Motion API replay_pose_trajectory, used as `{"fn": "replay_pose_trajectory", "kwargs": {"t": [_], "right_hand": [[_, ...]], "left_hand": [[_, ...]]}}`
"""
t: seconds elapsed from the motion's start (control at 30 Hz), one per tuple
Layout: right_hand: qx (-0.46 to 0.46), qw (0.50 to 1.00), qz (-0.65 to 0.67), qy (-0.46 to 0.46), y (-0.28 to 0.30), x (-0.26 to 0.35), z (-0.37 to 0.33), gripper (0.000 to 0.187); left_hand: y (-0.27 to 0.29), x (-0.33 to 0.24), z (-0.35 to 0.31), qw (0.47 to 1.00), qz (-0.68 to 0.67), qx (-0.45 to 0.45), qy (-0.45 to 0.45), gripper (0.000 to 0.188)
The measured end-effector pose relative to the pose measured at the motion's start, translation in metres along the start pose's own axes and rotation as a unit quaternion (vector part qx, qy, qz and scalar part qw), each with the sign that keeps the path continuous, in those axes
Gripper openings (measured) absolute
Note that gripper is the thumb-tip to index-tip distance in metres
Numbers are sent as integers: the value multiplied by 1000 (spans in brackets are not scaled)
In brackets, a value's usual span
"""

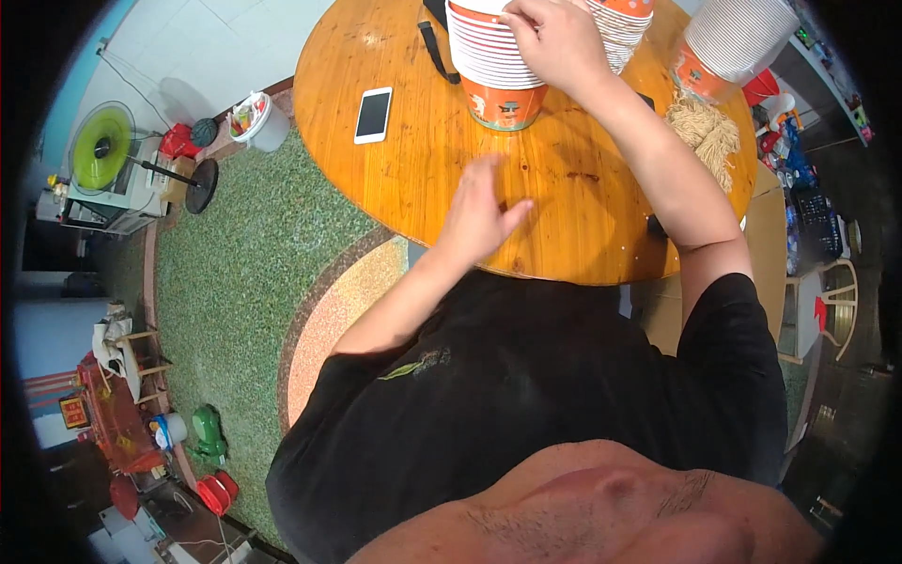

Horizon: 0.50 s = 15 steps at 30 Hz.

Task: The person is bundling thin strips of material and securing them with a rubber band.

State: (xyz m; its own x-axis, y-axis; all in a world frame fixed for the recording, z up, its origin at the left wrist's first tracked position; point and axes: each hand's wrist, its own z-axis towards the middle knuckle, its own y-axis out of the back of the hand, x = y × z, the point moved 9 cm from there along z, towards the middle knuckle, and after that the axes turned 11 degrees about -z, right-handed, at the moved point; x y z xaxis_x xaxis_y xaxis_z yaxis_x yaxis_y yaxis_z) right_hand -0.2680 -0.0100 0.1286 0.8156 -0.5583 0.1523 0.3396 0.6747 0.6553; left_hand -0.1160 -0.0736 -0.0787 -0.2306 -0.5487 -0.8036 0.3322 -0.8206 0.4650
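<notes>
A tall stack of orange-and-white paper buckets (505, 103) stands nested on the round wooden table (423, 188). At its top, my right hand (562, 42) is closed, with thumb and fingers pinching at the rim of the uppermost bucket; part of that grip lies behind the hand. My left hand (477, 214) hovers or rests near the table's front edge, fingers and thumb apart, holding nothing. It is nearest to the bare wood in front of the stack. A second bucket stack (622, 33) stands just behind my right hand, partly hidden by it.
A white phone (373, 115) lies left of the stack, near a black strap (435, 52). On the right are another bucket stack (738, 42) and a bundle of beige string (705, 136). A green fan (101, 146) and a white bin (260, 124) stand on the floor at left.
</notes>
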Motion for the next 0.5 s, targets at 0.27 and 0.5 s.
{"fn": "replay_pose_trajectory", "kwargs": {"t": [0.27,0.5], "right_hand": [[-150,986,30,64,59,23,-4,7],[-318,933,169,-15,146,-52,-57,14]], "left_hand": [[30,-10,101,980,41,-192,-37,146],[30,24,148,983,-19,-181,-4,162]]}}
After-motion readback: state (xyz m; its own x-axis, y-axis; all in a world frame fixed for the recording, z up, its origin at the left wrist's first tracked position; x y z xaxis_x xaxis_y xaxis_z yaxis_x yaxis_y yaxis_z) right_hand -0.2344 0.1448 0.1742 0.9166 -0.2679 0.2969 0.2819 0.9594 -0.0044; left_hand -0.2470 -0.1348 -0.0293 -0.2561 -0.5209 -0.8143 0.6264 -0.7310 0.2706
